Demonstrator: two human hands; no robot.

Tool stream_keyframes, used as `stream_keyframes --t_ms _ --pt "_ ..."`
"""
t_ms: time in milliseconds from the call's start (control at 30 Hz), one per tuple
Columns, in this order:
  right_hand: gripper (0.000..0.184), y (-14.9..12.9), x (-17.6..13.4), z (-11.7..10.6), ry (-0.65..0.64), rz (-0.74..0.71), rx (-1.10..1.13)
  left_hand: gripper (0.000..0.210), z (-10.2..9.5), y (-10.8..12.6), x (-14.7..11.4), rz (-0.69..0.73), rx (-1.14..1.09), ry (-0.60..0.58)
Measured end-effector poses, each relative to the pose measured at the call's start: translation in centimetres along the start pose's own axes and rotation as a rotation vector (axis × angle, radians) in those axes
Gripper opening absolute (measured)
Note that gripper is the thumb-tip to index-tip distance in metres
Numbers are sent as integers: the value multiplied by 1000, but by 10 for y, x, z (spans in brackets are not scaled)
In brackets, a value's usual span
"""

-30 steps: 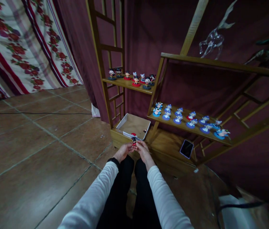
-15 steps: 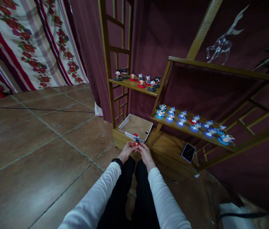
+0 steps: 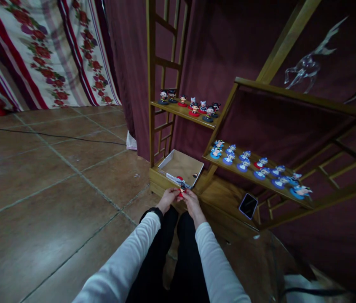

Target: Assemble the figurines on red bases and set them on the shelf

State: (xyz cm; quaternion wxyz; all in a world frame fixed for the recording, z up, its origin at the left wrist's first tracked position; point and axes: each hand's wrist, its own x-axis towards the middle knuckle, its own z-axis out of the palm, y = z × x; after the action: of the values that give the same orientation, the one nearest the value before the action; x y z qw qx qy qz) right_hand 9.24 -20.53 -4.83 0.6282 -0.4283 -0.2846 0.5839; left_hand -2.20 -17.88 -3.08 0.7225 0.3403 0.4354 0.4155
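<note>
Between my two hands is a small figurine (image 3: 182, 189) with dark hair and a red base. My left hand (image 3: 168, 199) pinches it from the left, and my right hand (image 3: 192, 200) grips its right side. The hands are just in front of a shallow white box (image 3: 169, 160) with a brown inside. Inside the box, near its front edge, lies a red round piece (image 3: 180, 179). Another small dark-haired figurine (image 3: 195, 175) lies at the box's right side.
Several red- and black-based figurines (image 3: 194, 110) stand on the upper left shelf (image 3: 178, 109). Several blue and purple figurines (image 3: 244, 162) line the right shelf. A phone (image 3: 248, 205) lies on the lower board. A clear deer ornament (image 3: 306, 69) stands on the upper right ledge.
My view has shifted slightly, so the shelves sit a little further right. Both hands still hold the figurine in front of the box.
</note>
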Motion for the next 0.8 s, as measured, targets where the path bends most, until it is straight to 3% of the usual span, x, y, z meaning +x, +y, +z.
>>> stream_keyframes --t_ms 267,800 --pt "29 0 0 1 46 -19 -11 15 -1 -2 2 -9 7 7" --pt "28 -5 -8 7 -5 -16 -33 16 0 -1 -1 44 54 -33"
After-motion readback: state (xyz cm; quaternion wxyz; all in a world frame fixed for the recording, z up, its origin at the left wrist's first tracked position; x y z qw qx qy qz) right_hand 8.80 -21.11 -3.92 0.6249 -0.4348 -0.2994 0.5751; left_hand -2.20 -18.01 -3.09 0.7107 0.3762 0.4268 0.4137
